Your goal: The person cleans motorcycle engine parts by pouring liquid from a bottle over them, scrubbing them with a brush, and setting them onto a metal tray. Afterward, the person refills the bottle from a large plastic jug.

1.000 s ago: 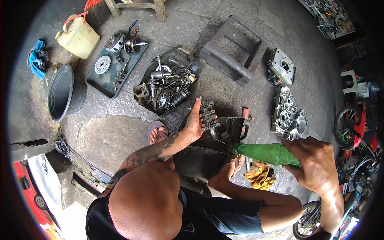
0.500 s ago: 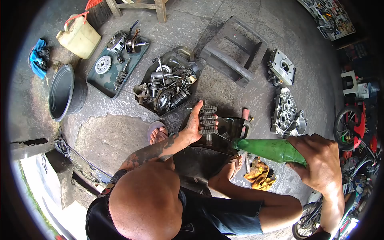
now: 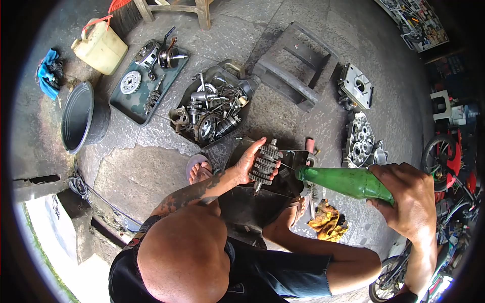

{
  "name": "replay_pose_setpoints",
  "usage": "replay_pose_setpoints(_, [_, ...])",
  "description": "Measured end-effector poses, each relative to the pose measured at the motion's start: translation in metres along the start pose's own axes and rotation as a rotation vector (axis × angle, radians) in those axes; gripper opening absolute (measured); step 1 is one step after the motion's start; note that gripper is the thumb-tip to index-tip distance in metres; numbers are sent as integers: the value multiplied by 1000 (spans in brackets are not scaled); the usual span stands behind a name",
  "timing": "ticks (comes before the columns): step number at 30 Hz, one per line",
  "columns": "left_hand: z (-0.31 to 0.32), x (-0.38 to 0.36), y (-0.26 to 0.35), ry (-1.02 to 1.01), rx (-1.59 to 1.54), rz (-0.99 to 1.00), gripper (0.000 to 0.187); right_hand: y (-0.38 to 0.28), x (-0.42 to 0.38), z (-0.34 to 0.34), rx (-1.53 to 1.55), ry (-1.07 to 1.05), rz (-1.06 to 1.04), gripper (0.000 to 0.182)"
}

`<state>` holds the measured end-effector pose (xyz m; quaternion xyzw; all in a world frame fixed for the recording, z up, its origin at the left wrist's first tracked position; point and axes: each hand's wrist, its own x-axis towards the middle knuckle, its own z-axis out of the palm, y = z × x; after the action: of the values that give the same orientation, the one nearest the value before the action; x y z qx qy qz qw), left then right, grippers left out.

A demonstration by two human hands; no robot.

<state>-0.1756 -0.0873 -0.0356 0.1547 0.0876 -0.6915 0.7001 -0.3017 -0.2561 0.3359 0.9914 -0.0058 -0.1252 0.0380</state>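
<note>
My left hand [image 3: 245,167] is closed around a gear shaft [image 3: 265,165], a short shaft stacked with several toothed gears, tilted over a dark cut-open container [image 3: 283,188]. On the right, my right hand [image 3: 410,202] grips the lower body of a green glass bottle [image 3: 343,182]. The bottle lies almost level, its mouth pointing left toward the gears and a little apart from them. A thin streak of liquid runs from the mouth to the gear shaft. What lies inside the container is dark and hard to make out.
Ahead sits a bin of metal engine parts [image 3: 209,108]. Left of it are a tray [image 3: 115,103] with parts, a black tub [image 3: 98,118] and a jerrycan [image 3: 103,48]. A low wooden stool [image 3: 288,76], engine casing [image 3: 359,141] and yellow rag [image 3: 328,222] are on the right.
The gear shaft has gone from near upright to tilted, its top leaning right, and my left hand has turned with it. The bottle has shifted slightly right, still tipped.
</note>
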Motion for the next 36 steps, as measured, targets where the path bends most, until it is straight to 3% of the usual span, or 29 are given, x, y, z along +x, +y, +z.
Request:
replay_pose_setpoints(8, [9, 1, -6, 58, 116, 62, 54, -7, 2, 2, -5, -37, -23, 48])
replay_pose_setpoints(10, [10, 3, -8, 232, 260, 138, 50, -10, 1, 2, -7, -61, -41, 48])
replay_pose_setpoints(15, [9, 6, -10, 346, 290, 166, 51, -15, 2, 3, -1, -127, -60, 48])
replay_pose_setpoints(18, [3, 2, -7, 254, 141, 50, 53, -9, 2, 4, -25, -84, -50, 48])
replay_pose_setpoints(21, [-5, -1, -8, -69, -115, 50, 66, -3, 3, 0, -24, -34, -34, 47])
replay_pose_setpoints(25, [-18, -2, -6, -189, -179, 39, 74, -3, 4, -5, -18, -9, -13, 48])
replay_pose_setpoints(29, [-4, -6, -7, -127, -204, 68, 74, -2, 8, -9, -26, 5, -10, 48])
replay_pose_setpoints(31, [-5, -4, -7, -302, -314, 0, 73, -1, 10, -9, -18, 7, -13, 48])
replay_pose_setpoints(36, [-4, -3, -6, -365, -304, -68, 71, -1, 10, -7, 18, -17, -39, 48])
